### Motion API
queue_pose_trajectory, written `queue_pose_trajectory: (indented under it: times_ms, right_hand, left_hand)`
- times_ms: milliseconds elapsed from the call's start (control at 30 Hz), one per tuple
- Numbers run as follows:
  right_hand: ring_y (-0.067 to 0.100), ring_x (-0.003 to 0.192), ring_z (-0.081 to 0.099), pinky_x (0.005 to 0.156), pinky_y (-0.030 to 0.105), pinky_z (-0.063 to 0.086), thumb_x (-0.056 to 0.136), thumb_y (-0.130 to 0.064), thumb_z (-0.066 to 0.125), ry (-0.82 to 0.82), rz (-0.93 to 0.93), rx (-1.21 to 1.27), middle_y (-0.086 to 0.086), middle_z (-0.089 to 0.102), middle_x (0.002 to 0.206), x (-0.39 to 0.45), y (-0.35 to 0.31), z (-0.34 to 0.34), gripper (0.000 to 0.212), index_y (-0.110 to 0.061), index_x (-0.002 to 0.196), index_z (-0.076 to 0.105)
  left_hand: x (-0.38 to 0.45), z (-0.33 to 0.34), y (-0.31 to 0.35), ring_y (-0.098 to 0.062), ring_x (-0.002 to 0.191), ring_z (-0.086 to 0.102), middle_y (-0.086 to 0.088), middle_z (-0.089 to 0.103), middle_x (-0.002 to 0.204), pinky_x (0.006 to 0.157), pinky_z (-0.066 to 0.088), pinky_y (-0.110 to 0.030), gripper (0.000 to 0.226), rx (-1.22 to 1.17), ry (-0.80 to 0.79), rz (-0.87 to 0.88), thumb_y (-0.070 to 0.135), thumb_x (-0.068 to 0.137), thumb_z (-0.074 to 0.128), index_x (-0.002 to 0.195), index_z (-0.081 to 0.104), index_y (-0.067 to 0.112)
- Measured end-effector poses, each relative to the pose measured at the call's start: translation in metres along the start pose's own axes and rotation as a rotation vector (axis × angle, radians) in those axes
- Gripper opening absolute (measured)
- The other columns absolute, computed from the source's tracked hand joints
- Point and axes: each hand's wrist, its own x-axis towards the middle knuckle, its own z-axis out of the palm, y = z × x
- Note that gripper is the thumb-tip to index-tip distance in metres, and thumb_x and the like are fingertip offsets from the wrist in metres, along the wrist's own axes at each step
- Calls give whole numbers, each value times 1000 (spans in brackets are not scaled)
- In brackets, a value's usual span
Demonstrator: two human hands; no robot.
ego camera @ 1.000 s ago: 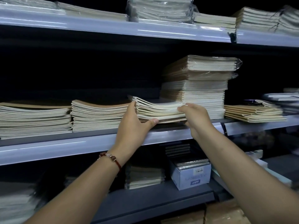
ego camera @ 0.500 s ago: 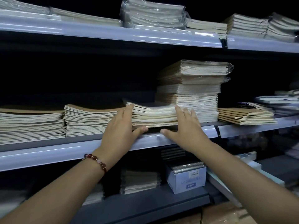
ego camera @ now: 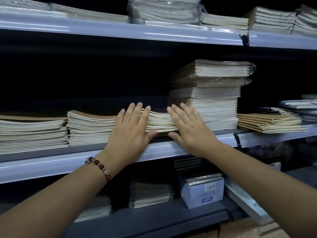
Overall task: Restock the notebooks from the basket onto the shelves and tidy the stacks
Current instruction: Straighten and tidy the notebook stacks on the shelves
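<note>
Both hands flat on one low notebook stack (ego camera: 161, 121) on the middle shelf (ego camera: 171, 149), dead centre of view. Left hand (ego camera: 131, 133) presses the stack's front at its 9 o'clock end, fingers straight and spread, thumb tip at the stack's bottom front edge; grip wide, holding nothing. Right hand (ego camera: 190, 131) presses the 3 o'clock end the same way, fingers straight, thumb low at the bottom edge; grip wide too. Thumbs nearly meet, small gap between. Bead bracelet (ego camera: 100, 166) on the left wrist.

Stack front edge sits just behind the shelf's pale lip. Dark open room above the stack up to the top shelf (ego camera: 120, 32).

Tight sideways: at 9 o'clock a curled-cover pile (ego camera: 91, 128) lies just beside the stack, behind the left hand; further at 9 another pile (ego camera: 32, 133). At 3 o'clock a tall pile (ego camera: 211, 98), top packs in plastic wrap, right up against it, behind the right fingers. Further at 3, a thin brown-cover pile (ego camera: 271, 122), apart.

Top shelf at 12: wrapped bundle (ego camera: 164, 11) and more piles. At 6 o'clock, lower shelf (ego camera: 154, 220) holds a white box (ego camera: 203, 193) and dim piles. Basket not seen.
</note>
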Motion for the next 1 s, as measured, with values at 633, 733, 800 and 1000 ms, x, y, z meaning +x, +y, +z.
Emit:
queue_pose_trajectory:
  times_ms: [633, 733, 800, 1000]
  right_hand:
    - [20, 153, -6, 121, 40, -3, 81, -86, 15, -186, 0, 142, -3, -2, 167, 35, 11, 21, 100, -28, 159, -7]
    - [23, 151, 7, 119, 38, 4, 94, -71, 22, -187, 33, 150, -2, 15, 165, 38, 9, 21, 81, -28, 159, 3]
    - [23, 149, 15, 118, 38, 7, 100, -60, 31, -212, 57, 167, -2, 25, 160, 40, 7, 15, 69, -27, 158, 13]
    - [25, 143, 33, 117, 39, 25, 100, -46, 50, -333, 134, 197, 0, 36, 157, 43, 3, -17, 63, -24, 154, 28]
  left_hand:
    - [27, 26, -8, -47, 136, 39, -26, 41, 147, 112, 29, -59, 76, 146, -65, -51, 50, 95, 18, 152, 30, 2]
    - [28, 19, -5, -41, 111, 54, -24, 48, 132, 98, 43, -51, 72, 121, -134, -31, 49, 96, 23, 148, 36, 2]
    - [28, 12, -5, -37, 101, 55, -20, 46, 130, 91, 47, -47, 62, 36, -129, -30, 49, 97, 36, 142, 44, 6]
    - [27, -17, -20, -32, 130, 48, -11, 32, 153, 101, 44, -41, 86, -247, -212, -196, 59, 89, 61, 153, 22, 18]
